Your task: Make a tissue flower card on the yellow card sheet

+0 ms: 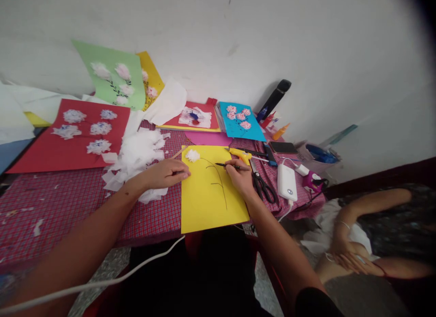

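Note:
A sheet of yellow paper (200,203) lies at the table's front edge, with a white tissue flower (192,156) near its top left corner. Dark curved stem lines run from beside the flower down the sheet. My right hand (240,178) is closed around a black pen (235,166), whose tip points left at the upper stem lines. At the paper's left edge rests my left hand (168,172), fingers curled; a small dark thing shows between them, too small to name. Left of it lies a heap of white tissue pieces (139,149).
Right of the paper lie a yellow glue gun (240,153), black-handled scissors (264,187) and a white power bank (286,183). Flower pictures on red (51,151), green (85,62) and blue card (241,131) stand or lie behind. Another person's hands (350,258) are at the right.

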A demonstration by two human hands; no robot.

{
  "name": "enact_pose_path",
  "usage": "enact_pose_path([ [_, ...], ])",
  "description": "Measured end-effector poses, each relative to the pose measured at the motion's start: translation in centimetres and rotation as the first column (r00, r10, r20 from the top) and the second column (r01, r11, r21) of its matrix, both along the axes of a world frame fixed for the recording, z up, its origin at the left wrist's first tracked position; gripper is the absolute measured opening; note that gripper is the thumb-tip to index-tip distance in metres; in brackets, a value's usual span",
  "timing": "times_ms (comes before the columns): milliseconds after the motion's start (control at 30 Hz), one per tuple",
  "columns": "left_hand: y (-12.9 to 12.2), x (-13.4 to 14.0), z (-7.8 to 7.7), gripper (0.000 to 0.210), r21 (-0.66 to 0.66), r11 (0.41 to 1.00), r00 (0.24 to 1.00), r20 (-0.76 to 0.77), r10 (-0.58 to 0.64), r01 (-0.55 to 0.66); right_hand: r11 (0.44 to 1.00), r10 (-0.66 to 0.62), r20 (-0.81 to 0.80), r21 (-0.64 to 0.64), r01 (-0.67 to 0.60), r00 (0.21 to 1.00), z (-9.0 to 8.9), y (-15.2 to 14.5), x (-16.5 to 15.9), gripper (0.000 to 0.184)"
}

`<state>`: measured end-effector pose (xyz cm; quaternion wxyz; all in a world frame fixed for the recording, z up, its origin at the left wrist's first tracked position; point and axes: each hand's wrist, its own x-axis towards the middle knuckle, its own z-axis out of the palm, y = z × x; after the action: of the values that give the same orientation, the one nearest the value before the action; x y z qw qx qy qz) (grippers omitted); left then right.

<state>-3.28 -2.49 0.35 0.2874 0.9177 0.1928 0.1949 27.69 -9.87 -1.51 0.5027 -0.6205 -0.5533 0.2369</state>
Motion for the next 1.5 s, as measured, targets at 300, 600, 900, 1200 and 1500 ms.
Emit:
enact_pose_path([
  [300,-0.1,0.1,0.4,0.030,-0.002,1.000,1.000,-0.005,-0.017,0.017,1.000,0.016,0.025,0.001,-0.016,1.000,0.4,-0.1,-0.2,0.013],
  [600,-0.2,0.1,0.6,0.031,-0.006,1.000,1.000,-0.012,-0.018,0.018,0.999,0.033,0.026,-0.009,-0.033,0.999,1.2,0.1,-1.1,0.016],
  [900,-0.2,0.1,0.5,0.032,0.005,1.000,0.999,-0.032,-0.005,0.005,0.999,0.048,0.033,-0.008,-0.047,0.998,1.0,0.4,-1.1,0.019],
  [1200,0.0,0.0,0.0,0.030,0.029,1.000,1.000,-0.022,0.010,-0.009,1.000,-0.021,0.054,0.005,0.021,0.998,0.5,1.3,-0.6,0.023],
  [1500,-0.1,0.0,0.4,0.033,0.035,0.999,1.000,-0.031,-0.002,0.003,0.997,-0.072,0.013,-0.014,0.073,0.997,-0.1,1.7,-0.4,0.024],
])
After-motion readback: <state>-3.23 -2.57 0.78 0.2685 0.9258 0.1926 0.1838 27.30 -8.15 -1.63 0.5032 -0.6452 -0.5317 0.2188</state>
